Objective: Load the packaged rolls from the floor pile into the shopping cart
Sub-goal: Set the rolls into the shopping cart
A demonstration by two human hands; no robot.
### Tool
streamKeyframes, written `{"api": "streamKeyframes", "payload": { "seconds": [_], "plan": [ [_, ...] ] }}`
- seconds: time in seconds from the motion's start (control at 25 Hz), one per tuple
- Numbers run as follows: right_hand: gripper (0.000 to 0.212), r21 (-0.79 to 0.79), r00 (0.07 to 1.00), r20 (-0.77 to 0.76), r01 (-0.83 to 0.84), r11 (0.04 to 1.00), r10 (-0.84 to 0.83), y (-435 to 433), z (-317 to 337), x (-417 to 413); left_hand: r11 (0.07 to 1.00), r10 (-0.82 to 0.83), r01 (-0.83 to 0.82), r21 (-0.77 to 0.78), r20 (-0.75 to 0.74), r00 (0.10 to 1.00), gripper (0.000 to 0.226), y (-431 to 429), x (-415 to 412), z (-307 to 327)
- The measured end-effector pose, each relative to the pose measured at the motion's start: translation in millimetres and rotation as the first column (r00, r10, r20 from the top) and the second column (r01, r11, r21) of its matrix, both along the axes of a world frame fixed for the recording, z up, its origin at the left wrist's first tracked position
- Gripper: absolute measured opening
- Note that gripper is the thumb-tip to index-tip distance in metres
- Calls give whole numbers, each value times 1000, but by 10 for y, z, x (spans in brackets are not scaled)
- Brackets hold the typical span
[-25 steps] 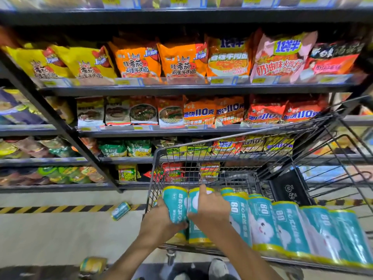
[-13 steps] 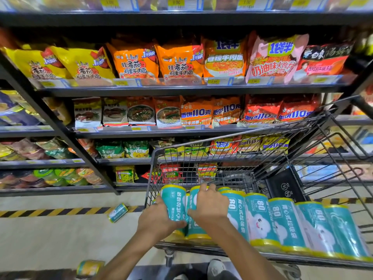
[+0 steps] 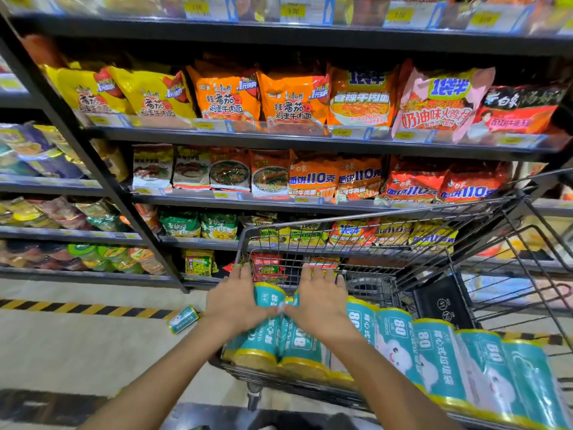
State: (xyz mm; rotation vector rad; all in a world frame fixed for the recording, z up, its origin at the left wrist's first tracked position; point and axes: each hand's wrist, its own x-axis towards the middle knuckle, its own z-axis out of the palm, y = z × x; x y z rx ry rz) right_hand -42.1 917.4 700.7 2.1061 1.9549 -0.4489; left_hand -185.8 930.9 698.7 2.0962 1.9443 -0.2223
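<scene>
I read "80" on the teal packaged rolls [image 3: 400, 332]. On the top shelf [image 3: 124, 29] front edge a price tag [image 3: 293, 10] says 3.00; a lower tag [image 3: 342, 132] says 2.50. Orange noodle packs [image 3: 313, 178] read "面饼110克"; the pink pack [image 3: 440, 100] reads "1袋半".

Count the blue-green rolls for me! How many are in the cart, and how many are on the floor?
Cart rolls: 7 showing
Floor rolls: 1
Total: 8
</scene>
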Motion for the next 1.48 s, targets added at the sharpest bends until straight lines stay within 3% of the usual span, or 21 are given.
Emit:
{"api": "streamKeyframes", "payload": {
  "seconds": [0.2, 0.48, 0.8, 0.96, 1.16, 1.32, 1.48],
  "plan": [
    [89, 184, 942, -38, -322, 929, 334, 150, 260, -23, 957, 141, -143, 250, 26, 990, 112, -127, -94, 227],
    [89, 321, 687, -66, -672, 668, 723, -33, 551, -482, 802, 522, -515, 303, 64, 851, 107, -1182, -489, 319],
    [86, 359, 381, -99, -848, 390, 919, -597, 407, -1757, 549, 799, -793, 266, 113, 591, 109, -2264, -1290, 199],
    [84, 249, 320, -97, -909, 334, 943, -794, 68, -2493, 474, 842, -842, 256, 149, 519, 117, -2621, -1858, -154],
    [80, 63, 399, -139, -910, 411, 906, -940, -922, -3607, 478, 867, -876, 60, 131, 482, 105, -2933, -2852, -1163],
    [82, 135, 445, -101, -880, 456, 890, -950, -2052, -4225, 485, 865, -874, -37, 169, 473, 104, -2987, -3472, -2322],
    [82, -171, 467, -130, -879, 445, 874, -914, -3692, -4457, 499, 865, -848, -178, 165, 475, 106, -2954, -3717, -3912]
  ]
}}
